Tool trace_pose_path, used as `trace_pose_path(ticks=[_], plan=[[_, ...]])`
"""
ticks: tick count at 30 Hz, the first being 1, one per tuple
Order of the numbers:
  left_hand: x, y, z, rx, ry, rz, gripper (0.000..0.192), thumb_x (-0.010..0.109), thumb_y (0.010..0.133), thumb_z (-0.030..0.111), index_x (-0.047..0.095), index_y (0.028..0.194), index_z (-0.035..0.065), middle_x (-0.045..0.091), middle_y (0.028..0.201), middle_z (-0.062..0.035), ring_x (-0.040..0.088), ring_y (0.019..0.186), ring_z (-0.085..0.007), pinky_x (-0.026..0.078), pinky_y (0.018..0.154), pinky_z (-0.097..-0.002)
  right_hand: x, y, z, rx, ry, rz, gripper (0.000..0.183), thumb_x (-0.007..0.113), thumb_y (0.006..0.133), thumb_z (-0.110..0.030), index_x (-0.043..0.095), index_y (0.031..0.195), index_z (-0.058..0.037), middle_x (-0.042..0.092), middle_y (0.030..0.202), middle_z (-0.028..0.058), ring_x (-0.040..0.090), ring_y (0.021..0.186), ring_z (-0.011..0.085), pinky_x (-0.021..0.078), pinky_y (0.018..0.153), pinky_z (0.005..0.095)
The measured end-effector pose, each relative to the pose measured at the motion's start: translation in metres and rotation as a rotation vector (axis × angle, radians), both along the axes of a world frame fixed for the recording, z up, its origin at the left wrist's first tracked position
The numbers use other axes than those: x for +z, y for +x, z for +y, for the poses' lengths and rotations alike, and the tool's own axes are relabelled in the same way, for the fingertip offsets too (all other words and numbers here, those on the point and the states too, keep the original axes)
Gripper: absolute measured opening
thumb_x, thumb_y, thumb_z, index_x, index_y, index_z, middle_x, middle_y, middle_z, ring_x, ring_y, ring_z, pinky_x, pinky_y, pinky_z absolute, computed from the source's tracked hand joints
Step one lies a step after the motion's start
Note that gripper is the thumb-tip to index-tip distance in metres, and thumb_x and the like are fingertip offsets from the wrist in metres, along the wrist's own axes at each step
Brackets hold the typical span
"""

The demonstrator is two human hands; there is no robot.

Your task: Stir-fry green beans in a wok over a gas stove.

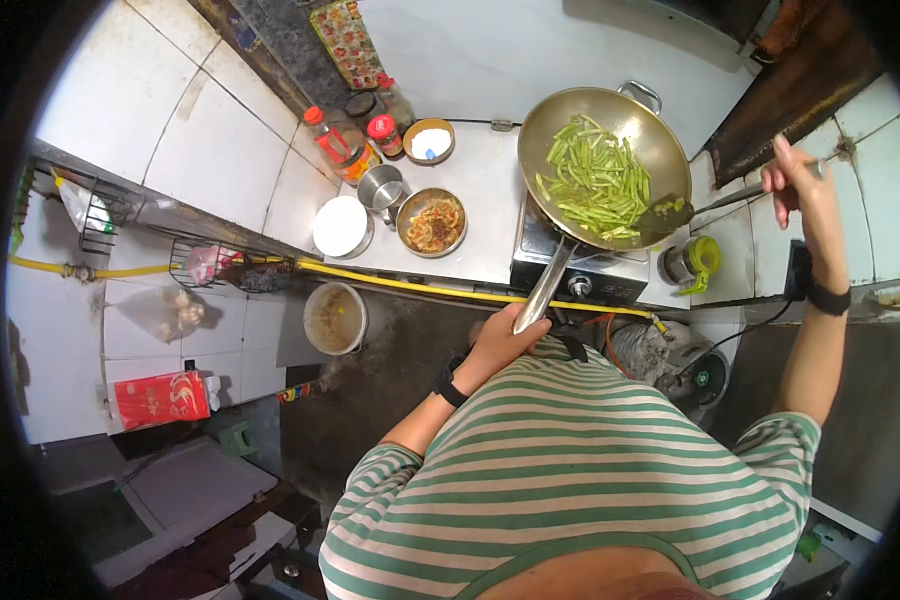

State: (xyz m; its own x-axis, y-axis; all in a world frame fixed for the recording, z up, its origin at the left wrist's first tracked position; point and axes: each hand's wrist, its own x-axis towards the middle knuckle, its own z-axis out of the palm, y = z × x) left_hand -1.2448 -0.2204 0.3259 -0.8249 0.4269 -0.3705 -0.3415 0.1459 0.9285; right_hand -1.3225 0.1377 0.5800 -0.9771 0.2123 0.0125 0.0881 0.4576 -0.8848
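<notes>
A metal wok (532, 161) sits on a gas stove (532, 247) and holds cut green beans (596, 176). My left hand (499, 337) is closed around the lower end of the wok's metal handle (547, 285). Over at the right, my right hand (806, 187) grips the far end of a spatula's handle (724, 201), its index finger stretched out. The spatula blade (664, 219) lies at the wok's right rim with a few bean pieces on it. Left of the stove stands a metal bowl of cooked chopped food (433, 225).
Beside that bowl are a metal cup (381, 187), a white-topped container (342, 226), a bowl of white powder (429, 142) and several bottles (337, 142). A green-lidded jar (701, 264) stands right of the stove. A yellow gas hose (420, 289) runs along the counter's front. Below is a bucket (335, 319).
</notes>
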Motion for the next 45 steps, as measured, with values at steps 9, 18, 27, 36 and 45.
trace_pose_path(ticks=[9, 18, 27, 36, 45], plan=[[0.0, -0.002, 0.001, -0.015, -0.007, 0.003, 0.03, 0.067, 0.089, 0.029, 0.061, 0.102, 0.0034, 0.058, 0.07, 0.0011, 0.053, 0.062, -0.0069, 0.041, 0.057, -0.0233, -0.071, -0.053, -0.025, 0.019, -0.186, 0.016, 0.041, 0.059, 0.094, -0.037, 0.053, 0.066, -0.0067, 0.06, 0.067, 0.0048, 0.051, 0.042, 0.01, 0.0413, 0.038, 0.0244], [-0.003, 0.001, -0.003, 0.01, -0.041, 0.061, 0.033, 0.067, 0.088, 0.034, 0.059, 0.094, 0.0022, 0.059, 0.066, -0.0016, 0.056, 0.06, -0.0093, 0.043, 0.056, -0.025, -0.037, -0.04, -0.001, 0.264, -0.035, 0.001, 0.036, 0.056, 0.096, -0.029, 0.061, 0.073, -0.0028, 0.064, 0.075, 0.004, 0.054, 0.051, 0.008, 0.0431, 0.047, 0.0218], [0.003, -0.002, 0.001, -0.02, -0.07, 0.065, 0.034, 0.068, 0.088, 0.033, 0.06, 0.098, 0.0015, 0.059, 0.067, -0.0017, 0.056, 0.06, -0.0093, 0.043, 0.056, -0.0249, -0.111, -0.06, -0.001, 0.286, -0.214, 0.16, 0.031, 0.052, 0.098, -0.021, 0.066, 0.084, 0.0033, 0.067, 0.087, 0.0066, 0.054, 0.059, 0.008, 0.0441, 0.056, 0.0213], [0.01, 0.001, -0.001, -0.007, -0.054, -0.017, 0.029, 0.067, 0.09, 0.028, 0.061, 0.103, 0.0029, 0.058, 0.071, 0.0001, 0.052, 0.064, -0.0072, 0.042, 0.059, -0.0242, -0.029, -0.04, 0.015, 0.27, -0.139, -0.064, 0.041, 0.055, 0.096, -0.036, 0.059, 0.07, -0.0041, 0.068, 0.08, 0.01, 0.054, 0.048, 0.0096, 0.0459, 0.046, 0.0236], [0.008, -0.002, 0.006, 0.002, -0.093, -0.019, 0.023, 0.065, 0.092, 0.022, 0.061, 0.103, 0.0027, 0.055, 0.068, 0.0021, 0.05, 0.061, -0.0057, 0.04, 0.057, -0.0226, -0.139, -0.01, -0.031, -0.144, -0.615, 0.047, 0.035, 0.056, 0.096, -0.039, 0.056, 0.082, -0.0071, 0.066, 0.085, 0.0104, 0.057, 0.055, 0.0108, 0.0511, 0.051, 0.0254]])
